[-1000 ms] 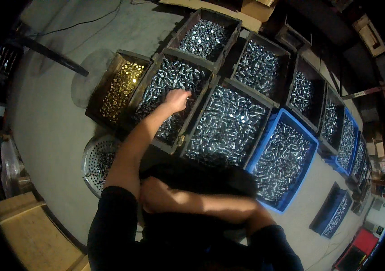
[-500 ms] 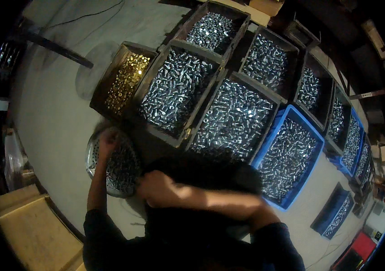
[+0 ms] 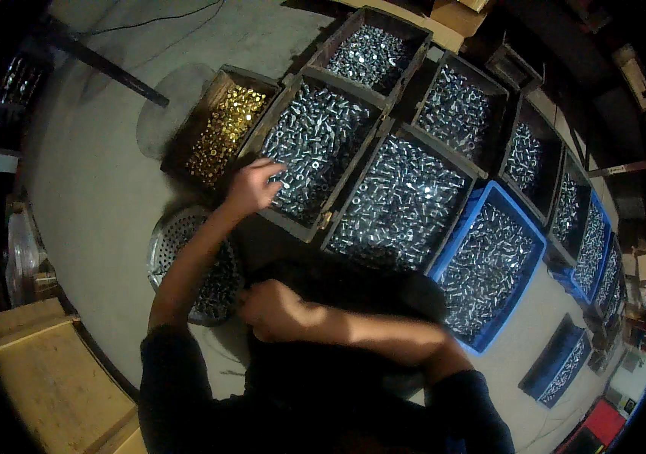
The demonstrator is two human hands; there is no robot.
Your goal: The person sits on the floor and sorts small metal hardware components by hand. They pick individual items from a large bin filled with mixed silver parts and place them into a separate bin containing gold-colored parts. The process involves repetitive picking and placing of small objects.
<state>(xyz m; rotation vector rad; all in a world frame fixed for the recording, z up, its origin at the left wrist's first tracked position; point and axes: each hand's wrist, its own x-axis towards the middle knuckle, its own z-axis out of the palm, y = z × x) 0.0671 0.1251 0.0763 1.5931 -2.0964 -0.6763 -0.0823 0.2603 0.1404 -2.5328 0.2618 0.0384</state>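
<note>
My left hand (image 3: pixel 256 187) reaches over the near left corner of a dark bin (image 3: pixel 286 225) full of silvery metal fasteners (image 3: pixel 315 147), bolt-like with sleeves. Its fingers are apart and nothing shows between them. My right hand (image 3: pixel 268 309) is curled closed beside a round perforated metal colander (image 3: pixel 162 246); whatever it may hold is hidden. Small dark metal parts (image 3: pixel 221 286) fill the right side of the colander, and my left forearm crosses above it.
A bin of gold-coloured nuts (image 3: pixel 226 132) stands left of the fastener bin. More dark bins (image 3: pixel 406 200) and a blue crate (image 3: pixel 531 265) of metal parts spread to the right. A post (image 3: pixel 111 69) on a round base stands far left; a cardboard box (image 3: pixel 58 386) lies near left.
My left hand has moved from the colander up and right to the bin of silvery fasteners. My right hand stays closed in nearly the same place.
</note>
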